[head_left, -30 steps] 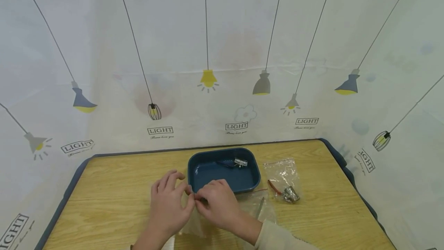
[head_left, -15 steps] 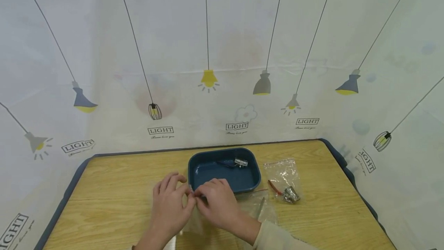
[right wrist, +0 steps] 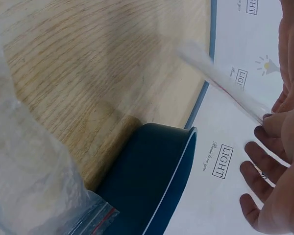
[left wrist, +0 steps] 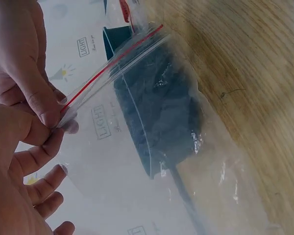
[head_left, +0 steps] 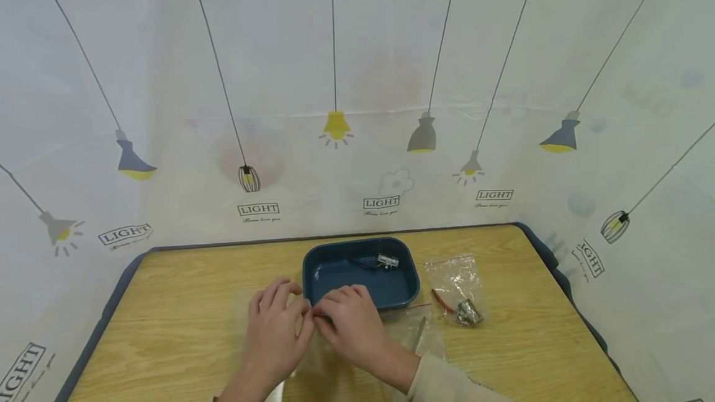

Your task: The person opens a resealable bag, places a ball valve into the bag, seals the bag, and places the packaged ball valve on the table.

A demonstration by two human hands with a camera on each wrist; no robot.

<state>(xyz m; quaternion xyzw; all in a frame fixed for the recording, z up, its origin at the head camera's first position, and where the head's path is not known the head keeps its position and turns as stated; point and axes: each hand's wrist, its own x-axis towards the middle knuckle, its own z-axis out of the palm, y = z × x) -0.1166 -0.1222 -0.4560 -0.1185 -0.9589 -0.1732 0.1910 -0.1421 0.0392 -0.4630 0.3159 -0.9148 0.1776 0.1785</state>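
Item: one clear, flat plastic zip bag with a red seal line [left wrist: 225, 161], held just beside the dark-blue, rounded-rectangular tray [head_left: 341, 275]. Left hand [head_left: 277, 330]: pinching the seal's end. Right hand [head_left: 353, 327]: pinching likewise, alongside. Step, I judge: working the seal, opening or closing unclear. Next move: probably wants firm, steady pinches.

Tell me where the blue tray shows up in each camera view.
Head: blue tray in the middle of the lower half.
Left wrist: blue tray around the centre, mostly behind the clear bag.
Right wrist: blue tray at bottom middle, cut off by the edge.
Shared landmark: the printed LIGHT lettering.
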